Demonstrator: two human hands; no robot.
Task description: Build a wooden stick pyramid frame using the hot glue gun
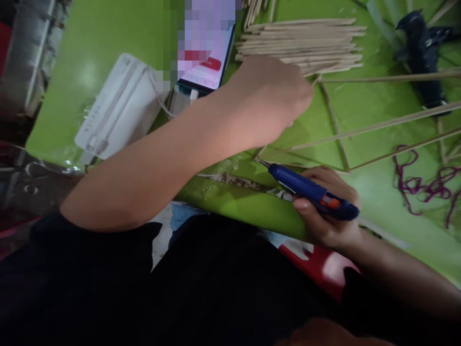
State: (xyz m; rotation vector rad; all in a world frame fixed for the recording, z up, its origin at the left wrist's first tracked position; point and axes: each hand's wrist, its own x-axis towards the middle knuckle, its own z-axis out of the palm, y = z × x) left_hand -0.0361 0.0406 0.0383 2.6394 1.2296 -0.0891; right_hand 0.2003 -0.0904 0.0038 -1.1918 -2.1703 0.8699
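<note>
The glue gun (pixel 309 191) is blue with an orange part. It sits in the right hand (pixel 329 211), near the front edge of the green table (pixel 108 33). The fingers are wrapped around it and the thumb lies along its side. Its thin tip points left, toward the end of a stick in the stick frame (pixel 338 137), close to it.

The left hand (pixel 266 98) reaches across the table, above the glue gun. Its fingers are curled together at the tips, near the end of a long thin stick. It looks like it is pinching that stick, but the fingertips are hidden, so I cannot tell for sure.

Just past the left hand lies a pile of sticks (pixel 306 43), side by side. Left of that is a phone (pixel 207 53) with a lit screen, and a white box (pixel 118 108) joined to it by a cord. On the right lies some purple yarn (pixel 425 182). At the far right corner is a dark tool (pixel 423 53).
</note>
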